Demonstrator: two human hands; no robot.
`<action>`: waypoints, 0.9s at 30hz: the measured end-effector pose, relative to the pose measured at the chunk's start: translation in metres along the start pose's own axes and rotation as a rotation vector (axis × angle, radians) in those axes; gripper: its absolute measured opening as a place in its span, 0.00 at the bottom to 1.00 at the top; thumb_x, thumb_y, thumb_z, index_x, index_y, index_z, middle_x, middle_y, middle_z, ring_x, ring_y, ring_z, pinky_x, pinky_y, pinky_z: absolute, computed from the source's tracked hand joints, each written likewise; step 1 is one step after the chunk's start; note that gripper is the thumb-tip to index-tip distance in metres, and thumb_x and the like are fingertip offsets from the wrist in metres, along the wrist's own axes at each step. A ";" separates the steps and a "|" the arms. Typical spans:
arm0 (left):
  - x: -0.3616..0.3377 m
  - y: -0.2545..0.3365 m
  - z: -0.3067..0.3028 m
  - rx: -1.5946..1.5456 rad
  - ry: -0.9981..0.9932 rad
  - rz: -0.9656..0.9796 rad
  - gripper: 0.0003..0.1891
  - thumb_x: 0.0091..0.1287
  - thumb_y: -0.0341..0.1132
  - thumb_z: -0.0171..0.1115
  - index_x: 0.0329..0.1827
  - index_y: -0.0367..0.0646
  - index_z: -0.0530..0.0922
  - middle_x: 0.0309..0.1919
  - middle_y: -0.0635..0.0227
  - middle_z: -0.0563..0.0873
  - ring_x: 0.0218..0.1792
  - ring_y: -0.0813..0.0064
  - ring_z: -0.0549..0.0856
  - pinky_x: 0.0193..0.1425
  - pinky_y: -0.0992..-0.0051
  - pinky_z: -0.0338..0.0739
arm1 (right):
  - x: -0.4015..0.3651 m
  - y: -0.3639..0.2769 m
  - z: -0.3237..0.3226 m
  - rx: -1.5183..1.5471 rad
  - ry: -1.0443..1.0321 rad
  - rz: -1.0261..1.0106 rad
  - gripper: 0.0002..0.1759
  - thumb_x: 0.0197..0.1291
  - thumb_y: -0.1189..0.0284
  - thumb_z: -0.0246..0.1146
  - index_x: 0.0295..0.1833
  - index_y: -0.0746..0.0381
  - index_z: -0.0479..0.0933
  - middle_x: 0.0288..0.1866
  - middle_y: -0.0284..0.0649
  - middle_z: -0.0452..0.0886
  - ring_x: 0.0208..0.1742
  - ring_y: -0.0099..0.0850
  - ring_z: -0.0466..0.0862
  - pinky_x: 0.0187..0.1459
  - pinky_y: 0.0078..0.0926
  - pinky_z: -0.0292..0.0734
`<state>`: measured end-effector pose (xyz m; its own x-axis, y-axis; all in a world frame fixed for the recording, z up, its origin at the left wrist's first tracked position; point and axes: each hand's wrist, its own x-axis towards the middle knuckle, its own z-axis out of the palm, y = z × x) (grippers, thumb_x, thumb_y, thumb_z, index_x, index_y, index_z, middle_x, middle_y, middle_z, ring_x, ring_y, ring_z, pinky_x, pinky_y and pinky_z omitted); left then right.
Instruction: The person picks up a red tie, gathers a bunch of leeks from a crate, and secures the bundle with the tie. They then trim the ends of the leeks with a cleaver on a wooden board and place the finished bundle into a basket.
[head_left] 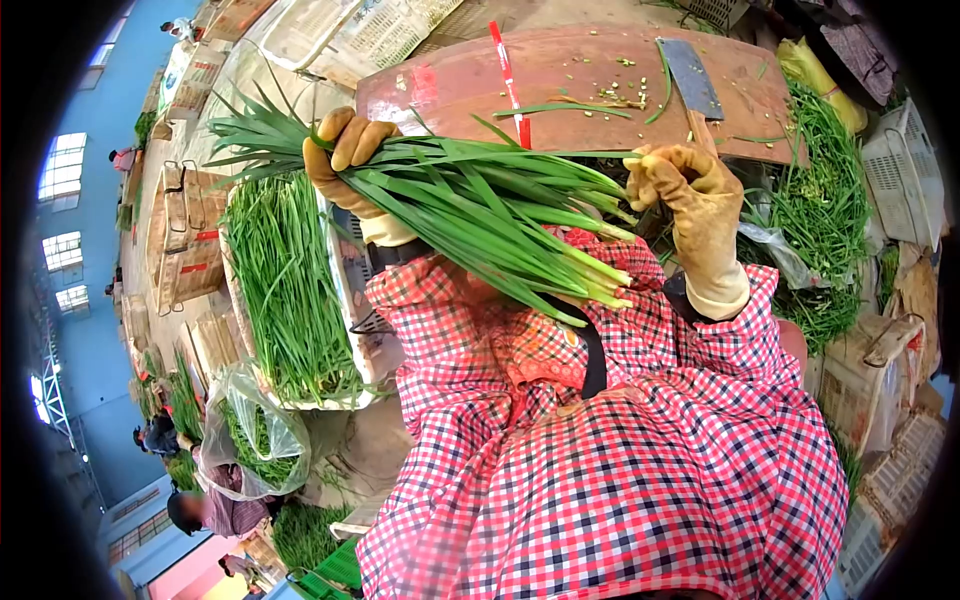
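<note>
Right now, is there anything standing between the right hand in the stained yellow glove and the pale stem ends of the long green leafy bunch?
Nothing visible stands between the right hand and the pale stem ends of the bunch. The wide grey metal cleaver lies beyond the hand, on the reddish-brown board.

Green bunch (490, 195) — partly behind left hand (345, 150)

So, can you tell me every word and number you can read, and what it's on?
None can be read for certain.
Red strip across the reddish-brown board: pale marks, too small and blurred to read.
Red patch on the brown crates at left: too small to read.
</note>
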<state>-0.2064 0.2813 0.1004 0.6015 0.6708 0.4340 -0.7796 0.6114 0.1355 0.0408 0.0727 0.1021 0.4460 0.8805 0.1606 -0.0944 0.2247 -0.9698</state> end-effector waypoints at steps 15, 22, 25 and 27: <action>-0.005 0.052 -0.017 -0.153 -0.181 0.279 0.07 0.69 0.37 0.65 0.39 0.45 0.77 0.24 0.77 0.82 0.26 0.84 0.76 0.43 0.84 0.75 | -0.026 0.018 -0.090 -0.679 -0.240 0.278 0.20 0.65 0.65 0.66 0.60 0.59 0.80 0.59 0.40 0.83 0.59 0.30 0.81 0.59 0.29 0.76; 0.007 0.015 -0.008 -0.078 -0.459 0.140 0.06 0.70 0.39 0.63 0.40 0.47 0.80 0.25 0.78 0.83 0.32 0.84 0.78 0.47 0.82 0.76 | -0.002 0.017 0.028 0.154 -0.374 0.020 0.24 0.62 0.71 0.69 0.64 0.62 0.76 0.65 0.38 0.76 0.63 0.28 0.77 0.63 0.28 0.74; -0.005 0.020 -0.019 -0.119 -0.327 0.153 0.07 0.70 0.39 0.64 0.40 0.46 0.81 0.26 0.78 0.84 0.33 0.84 0.79 0.48 0.80 0.76 | -0.001 0.022 0.040 0.412 -0.317 0.107 0.21 0.66 0.76 0.62 0.64 0.68 0.74 0.69 0.43 0.72 0.64 0.30 0.77 0.64 0.30 0.76; -0.008 0.018 -0.021 -0.120 -0.279 0.159 0.07 0.69 0.39 0.65 0.41 0.45 0.81 0.26 0.78 0.84 0.32 0.84 0.79 0.48 0.80 0.77 | -0.003 0.026 0.041 0.639 -0.278 0.225 0.20 0.68 0.78 0.59 0.64 0.71 0.73 0.67 0.46 0.74 0.63 0.32 0.78 0.63 0.31 0.78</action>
<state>-0.2212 0.2957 0.0809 0.3900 0.6311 0.6706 -0.8238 0.5645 -0.0522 0.0006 0.0931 0.0841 0.1208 0.9883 0.0932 -0.6958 0.1513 -0.7022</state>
